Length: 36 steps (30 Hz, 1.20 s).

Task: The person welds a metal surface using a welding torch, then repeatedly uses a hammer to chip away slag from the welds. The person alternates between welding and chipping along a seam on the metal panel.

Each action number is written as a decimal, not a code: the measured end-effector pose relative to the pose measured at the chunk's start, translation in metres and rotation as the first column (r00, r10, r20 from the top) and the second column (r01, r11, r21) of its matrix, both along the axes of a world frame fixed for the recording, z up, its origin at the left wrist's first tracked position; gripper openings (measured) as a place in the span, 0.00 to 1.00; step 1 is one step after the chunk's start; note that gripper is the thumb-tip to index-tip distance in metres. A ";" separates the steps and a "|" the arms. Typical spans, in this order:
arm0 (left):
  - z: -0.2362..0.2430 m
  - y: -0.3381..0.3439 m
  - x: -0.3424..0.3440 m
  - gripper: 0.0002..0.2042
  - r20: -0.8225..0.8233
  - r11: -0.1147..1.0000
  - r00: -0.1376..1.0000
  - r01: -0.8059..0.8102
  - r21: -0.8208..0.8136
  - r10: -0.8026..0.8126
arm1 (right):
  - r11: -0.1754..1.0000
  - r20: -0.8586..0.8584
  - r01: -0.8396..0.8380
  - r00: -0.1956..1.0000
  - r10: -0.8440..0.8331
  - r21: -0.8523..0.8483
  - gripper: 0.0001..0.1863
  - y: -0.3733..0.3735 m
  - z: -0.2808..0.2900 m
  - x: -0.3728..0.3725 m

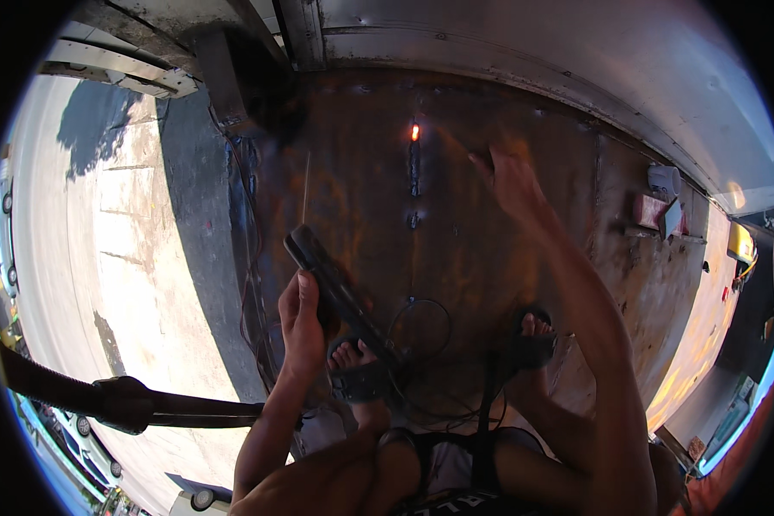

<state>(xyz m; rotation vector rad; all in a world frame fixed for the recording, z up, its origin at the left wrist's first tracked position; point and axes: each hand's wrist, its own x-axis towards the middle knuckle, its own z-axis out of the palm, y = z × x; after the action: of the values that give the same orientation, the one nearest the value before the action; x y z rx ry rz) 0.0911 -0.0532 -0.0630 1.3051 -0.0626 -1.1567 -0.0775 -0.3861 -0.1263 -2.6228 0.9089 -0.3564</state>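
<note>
In my left hand (303, 322) is a long dark slab, which looks like a hand-held welding shield (340, 279) seen edge-on. My fingers close on it, the thumb along its near side. A thin pale rod (306, 189) shows just beyond its far end. My right hand (514, 185) reaches over the rusty metal plate (353, 172) with its fingers curled. Something dark sits at those fingertips, too blurred to name. Left of that hand, a spot glows orange (414, 132) at the far end of a dark weld bead (414, 172).
Cables (439, 413) loop between my sandalled feet (357, 378). A pale metal wall (490, 56) bounds the plate's far side, a dark post (224, 82) its far left. To the right lie a red box (651, 211) and a whitish cup-like container (663, 179). A black bar (181, 408) crosses lower left.
</note>
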 end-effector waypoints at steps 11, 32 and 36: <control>0.006 -0.006 -0.006 0.25 -0.026 0.999 0.999 0.040 -0.024 -0.041 | 0.987 0.206 0.065 0.974 -0.094 0.145 0.23 0.004 -0.006 0.005; 0.013 -0.015 -0.018 0.24 -0.001 0.998 0.999 0.048 0.027 -0.048 | 0.897 -0.120 0.315 0.949 -0.291 0.309 0.26 -0.012 0.009 -0.013; 0.004 -0.019 -0.014 0.25 -0.013 0.998 0.998 0.062 0.005 -0.062 | 0.882 0.206 0.252 0.912 -0.354 0.399 0.27 -0.004 0.074 -0.006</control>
<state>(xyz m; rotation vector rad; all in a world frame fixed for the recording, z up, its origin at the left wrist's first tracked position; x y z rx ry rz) 0.0770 -0.0718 -0.0586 1.3080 -0.0913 -1.2180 -0.0832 -0.3896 -0.0523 -2.0305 1.1679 -0.5558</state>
